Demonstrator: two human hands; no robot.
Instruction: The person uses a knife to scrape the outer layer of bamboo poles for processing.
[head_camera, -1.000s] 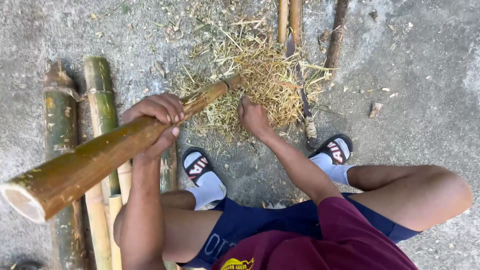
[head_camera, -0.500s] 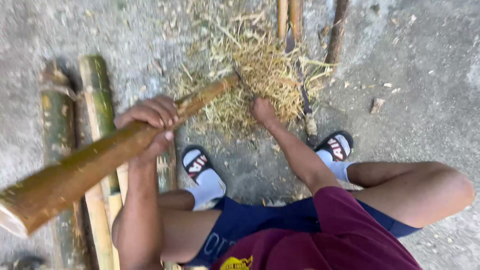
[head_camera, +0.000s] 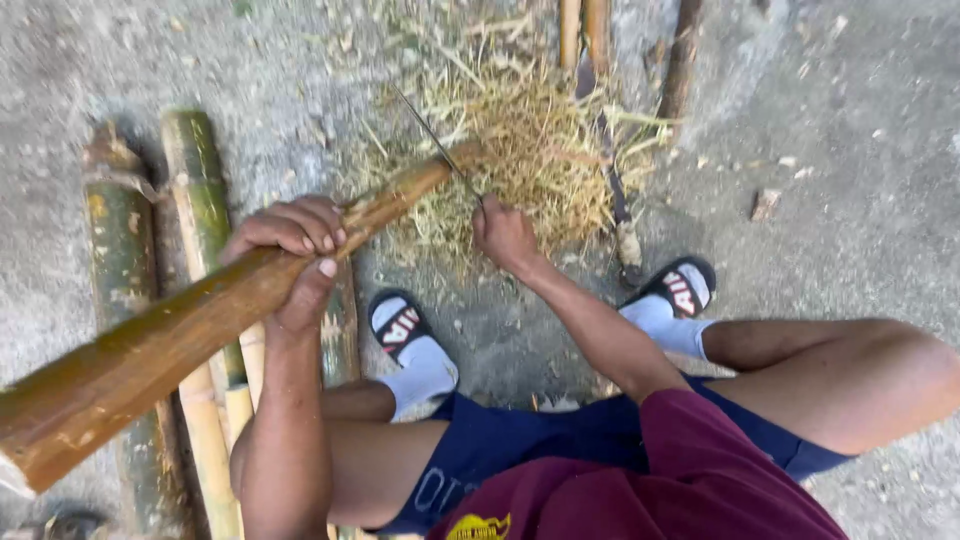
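A single head-worn camera is looking steeply down, close over the person's lap, facing forward toward 12 o'clock across the grey concrete floor (head_camera: 850, 130). It is framing the bent knees at 6 o'clock and the straw-coloured shavings pile (head_camera: 530, 150) at 12 o'clock.

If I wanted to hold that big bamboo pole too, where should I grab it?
Probably the thick bare stretch of the bamboo pole, behind the left hand, wrapping from above as that hand does. The far tip lies in the shavings, where the right hand holds a thin blade.
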